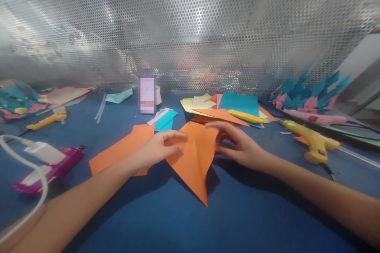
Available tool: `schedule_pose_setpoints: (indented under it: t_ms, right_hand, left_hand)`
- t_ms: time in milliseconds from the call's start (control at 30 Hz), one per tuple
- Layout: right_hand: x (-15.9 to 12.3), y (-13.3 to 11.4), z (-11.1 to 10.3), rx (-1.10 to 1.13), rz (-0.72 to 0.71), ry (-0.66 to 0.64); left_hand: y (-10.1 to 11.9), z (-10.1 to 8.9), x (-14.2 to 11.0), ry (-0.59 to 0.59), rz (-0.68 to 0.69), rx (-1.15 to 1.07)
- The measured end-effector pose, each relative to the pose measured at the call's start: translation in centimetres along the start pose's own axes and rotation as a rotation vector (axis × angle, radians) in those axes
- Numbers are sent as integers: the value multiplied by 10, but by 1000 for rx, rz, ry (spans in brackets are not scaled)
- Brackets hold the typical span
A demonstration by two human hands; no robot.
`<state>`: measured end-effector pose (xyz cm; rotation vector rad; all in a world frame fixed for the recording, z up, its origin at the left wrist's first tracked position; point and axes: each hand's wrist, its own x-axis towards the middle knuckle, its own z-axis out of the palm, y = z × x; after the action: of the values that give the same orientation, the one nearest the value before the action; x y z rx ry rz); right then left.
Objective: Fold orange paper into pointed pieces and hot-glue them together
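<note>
A folded sheet of orange paper (192, 154) with a crease down its middle stands partly raised off the table, its pointed corner toward me. My right hand (234, 142) holds its right edge, with the index finger bent over the top. From the left, my left hand (166, 146) reaches to the sheet's left side. Its thumb and fingers are stretched out and apart, close against the paper; whether they press on it I cannot tell. More orange paper (118, 150) lies flat under and beside my left wrist.
Behind my hands lie coloured papers (240, 102), a yellow cutter (246, 116) and blue strips (166, 119). A phone (147, 94) stands upright. Yellow glue guns (314, 138) rest at both sides; a purple device (56, 170) with a white cable is left. Perforated metal (190, 27) borders the back.
</note>
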<state>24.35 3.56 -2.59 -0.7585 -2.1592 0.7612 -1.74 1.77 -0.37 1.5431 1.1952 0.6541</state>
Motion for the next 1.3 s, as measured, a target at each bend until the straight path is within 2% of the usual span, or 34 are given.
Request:
schedule_pose_setpoints:
  t_ms: [100, 267, 400, 500, 667, 733, 833, 900, 1000, 1167, 1300]
  right_hand:
    - [2, 2, -3, 59, 14, -49]
    - [3, 2, -1, 116, 16, 31]
    - [2, -4, 0, -105, -28, 34]
    - [2, -11, -2, -195, -38, 55]
    - [3, -9, -7, -51, -55, -62]
    - [2, -3, -7, 91, -36, -106]
    - [-1, 4, -6, 351, 79, -167]
    - [-3, 3, -6, 432, 112, -188]
    - [-2, -4, -7, 383, 55, -213]
    - [2, -11, -9, 227, -47, -374]
    - [1, -7, -8, 228, -20, -340]
  left_hand:
    - [1, -1, -1, 13, -40, 13]
    - [0, -1, -1, 0, -62, -22]
    - [2, 1, -2, 21, -34, 84]
    - [4, 3, -3, -24, -5, 115]
    - [5, 4, -4, -87, 90, 153]
    - [5, 3, -4, -69, 78, 154]
    - [4, 0, -3, -58, 29, 86]
    - [5, -1, -3, -61, 3, 42]
    - [5, -3, -3, -67, -55, 42]
    - [4, -4, -3, -109, -48, 54]
    - [5, -5, -4, -102, -22, 44]
